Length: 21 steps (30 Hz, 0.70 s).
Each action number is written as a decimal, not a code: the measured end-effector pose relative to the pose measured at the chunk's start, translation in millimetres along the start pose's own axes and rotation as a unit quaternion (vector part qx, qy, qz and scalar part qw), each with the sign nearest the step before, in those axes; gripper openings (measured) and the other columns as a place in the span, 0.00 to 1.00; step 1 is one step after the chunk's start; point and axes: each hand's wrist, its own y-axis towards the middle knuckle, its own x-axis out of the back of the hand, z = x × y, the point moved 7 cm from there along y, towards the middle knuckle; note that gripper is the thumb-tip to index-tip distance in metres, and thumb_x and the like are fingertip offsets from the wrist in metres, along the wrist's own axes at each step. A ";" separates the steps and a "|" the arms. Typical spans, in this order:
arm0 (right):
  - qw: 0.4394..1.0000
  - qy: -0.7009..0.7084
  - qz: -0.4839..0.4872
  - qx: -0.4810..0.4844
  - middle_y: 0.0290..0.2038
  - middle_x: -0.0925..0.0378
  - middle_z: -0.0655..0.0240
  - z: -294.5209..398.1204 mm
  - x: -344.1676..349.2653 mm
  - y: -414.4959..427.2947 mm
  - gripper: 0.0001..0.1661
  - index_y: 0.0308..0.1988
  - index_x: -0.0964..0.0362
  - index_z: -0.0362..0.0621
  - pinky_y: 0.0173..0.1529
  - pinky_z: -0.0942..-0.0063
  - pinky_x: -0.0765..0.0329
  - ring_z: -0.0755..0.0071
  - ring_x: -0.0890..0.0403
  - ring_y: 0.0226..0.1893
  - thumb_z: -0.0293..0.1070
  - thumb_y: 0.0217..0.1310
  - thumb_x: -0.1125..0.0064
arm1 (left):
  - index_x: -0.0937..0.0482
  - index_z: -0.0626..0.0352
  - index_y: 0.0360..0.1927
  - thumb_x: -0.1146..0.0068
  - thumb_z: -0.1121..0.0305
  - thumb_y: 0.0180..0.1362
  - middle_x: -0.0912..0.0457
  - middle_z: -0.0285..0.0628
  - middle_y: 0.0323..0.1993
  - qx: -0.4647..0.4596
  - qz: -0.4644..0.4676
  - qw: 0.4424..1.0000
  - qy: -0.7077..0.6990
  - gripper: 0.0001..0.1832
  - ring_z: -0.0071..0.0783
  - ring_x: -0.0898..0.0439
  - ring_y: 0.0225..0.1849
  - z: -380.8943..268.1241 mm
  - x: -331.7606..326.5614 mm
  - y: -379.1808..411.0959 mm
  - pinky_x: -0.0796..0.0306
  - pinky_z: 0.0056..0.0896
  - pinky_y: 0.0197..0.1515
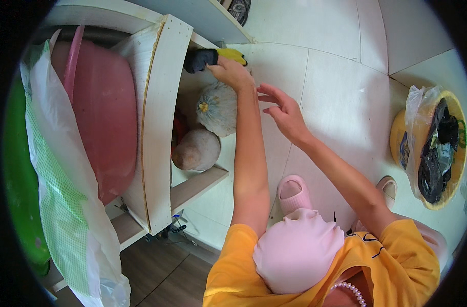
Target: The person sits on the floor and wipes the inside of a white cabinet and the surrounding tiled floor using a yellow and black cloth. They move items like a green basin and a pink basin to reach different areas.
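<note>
My left hand [233,75] reaches to the opening of a low white wooden shelf and grips a work glove, part dark [201,60] and part yellow [232,55]. Whether that is one glove or a pair, I cannot tell. Just below this hand sits a pale grey-green pumpkin [217,107], partly covered by my left forearm. A pale tan squash [197,150] lies beside the pumpkin on the shelf's bottom level. My right hand [283,111] hovers near my left wrist, fingers apart and holding nothing.
On the shelf [164,126] stands a pink plastic basin [103,115], with a green-and-white plastic bag [64,184] in front. A green plastic object [20,172] is at the far left. To the right stands a yellow lined bin [398,142] holding black plastic. Pink slippers [295,193] are on the tiled floor.
</note>
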 end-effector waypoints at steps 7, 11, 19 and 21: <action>0.995 0.016 0.048 -0.083 0.56 0.31 0.61 -24.5 -1.8 -28.9 0.30 0.59 0.39 0.36 0.49 0.72 0.25 0.67 0.26 0.52 0.23 0.54 0.61 | 0.35 0.71 0.57 0.61 0.69 0.63 0.30 0.49 0.55 0.302 0.008 0.945 -0.128 0.21 0.43 0.27 0.55 162.7 59.8 24.3 0.30 0.42 0.55; 0.989 0.027 -0.016 -0.148 0.52 0.28 0.61 -40.8 38.3 -30.0 0.27 0.56 0.37 0.35 0.45 0.73 0.24 0.69 0.22 0.46 0.24 0.55 0.61 | 0.37 0.68 0.59 0.70 0.68 0.65 0.31 0.49 0.58 0.405 0.054 0.896 -0.174 0.22 0.44 0.30 0.58 144.5 49.7 -25.2 0.33 0.47 0.59; 0.963 0.015 -0.089 -0.252 0.56 0.33 0.63 -56.4 84.7 -33.5 0.33 0.63 0.44 0.47 0.49 0.67 0.26 0.68 0.29 0.52 0.42 0.59 0.52 | 0.37 0.67 0.59 0.66 0.67 0.67 0.31 0.47 0.58 0.429 0.151 0.865 -0.211 0.20 0.42 0.31 0.59 69.6 98.8 -134.8 0.37 0.43 0.61; 0.948 0.072 -0.078 -0.300 0.60 0.39 0.63 -58.6 67.4 -42.7 0.40 0.67 0.52 0.53 0.49 0.65 0.27 0.67 0.32 0.55 0.50 0.59 0.49 | 0.37 0.68 0.58 0.63 0.68 0.66 0.31 0.46 0.57 0.391 0.167 0.886 -0.187 0.20 0.40 0.30 0.57 58.5 103.8 -139.9 0.35 0.41 0.59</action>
